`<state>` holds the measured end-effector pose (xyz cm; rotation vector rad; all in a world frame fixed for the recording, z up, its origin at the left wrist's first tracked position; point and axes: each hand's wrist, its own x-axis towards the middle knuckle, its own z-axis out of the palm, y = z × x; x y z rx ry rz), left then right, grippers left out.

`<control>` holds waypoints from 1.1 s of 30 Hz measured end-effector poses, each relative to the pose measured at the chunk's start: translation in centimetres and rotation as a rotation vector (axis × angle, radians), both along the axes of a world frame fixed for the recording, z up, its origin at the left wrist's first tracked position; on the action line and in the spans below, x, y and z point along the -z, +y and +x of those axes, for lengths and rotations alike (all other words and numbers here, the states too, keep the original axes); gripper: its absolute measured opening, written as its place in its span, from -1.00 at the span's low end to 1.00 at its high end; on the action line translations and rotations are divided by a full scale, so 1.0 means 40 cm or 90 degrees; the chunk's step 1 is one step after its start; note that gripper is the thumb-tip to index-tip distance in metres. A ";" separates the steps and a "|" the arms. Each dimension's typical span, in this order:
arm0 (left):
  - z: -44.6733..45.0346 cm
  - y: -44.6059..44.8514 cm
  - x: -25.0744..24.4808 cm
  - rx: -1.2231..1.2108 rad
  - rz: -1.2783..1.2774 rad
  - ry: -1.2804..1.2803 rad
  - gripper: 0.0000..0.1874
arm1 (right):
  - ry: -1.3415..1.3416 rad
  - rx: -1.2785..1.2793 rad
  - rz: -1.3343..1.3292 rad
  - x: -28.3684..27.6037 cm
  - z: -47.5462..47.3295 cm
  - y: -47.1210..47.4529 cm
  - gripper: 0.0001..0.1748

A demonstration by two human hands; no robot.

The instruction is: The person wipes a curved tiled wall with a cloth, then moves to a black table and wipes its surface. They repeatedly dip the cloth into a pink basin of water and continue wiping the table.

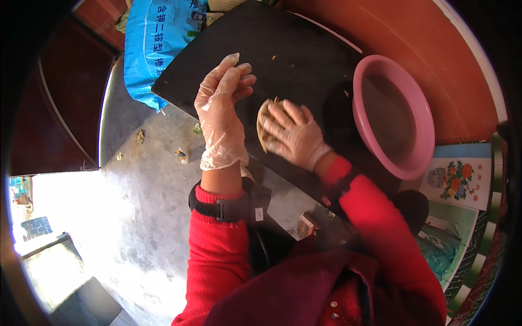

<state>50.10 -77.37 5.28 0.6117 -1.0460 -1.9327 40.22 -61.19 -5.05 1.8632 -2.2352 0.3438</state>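
Observation:
My left hand [224, 102], in a thin clear plastic glove, is raised over the near left edge of a black tabletop [301, 45]. Its fingers are loosely bent and somewhat apart, and nothing shows between them. To the right, my right hand [291, 132], gloved too, has its fingers spread over a tan, rounded, flat piece [263, 126] and holds it against the tabletop. The hand hides much of this piece; whether it is cloth or something else I cannot tell. Small tan scraps [273, 58] lie farther back on the tabletop.
A pink plastic basin [426, 130] with murky liquid stands at the tabletop's right. Behind the far left corner is a blue printed sack [140, 53]. The grey concrete floor [159, 195] bears scraps. A red wall [408, 45] rises beyond, with picture tiles [483, 171] at right.

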 end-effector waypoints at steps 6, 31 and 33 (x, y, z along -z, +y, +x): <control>-0.014 -0.014 0.006 0.022 0.014 -0.017 -0.71 | 0.055 0.130 -0.018 0.018 -0.186 -0.205 -0.36; 0.007 0.016 -0.017 -0.020 0.040 0.037 -0.67 | 0.054 0.080 -0.032 0.005 -0.123 0.046 -0.38; 0.005 0.001 -0.012 -0.098 0.051 0.043 -0.65 | 0.087 0.092 -0.008 0.018 -0.161 -0.093 -0.36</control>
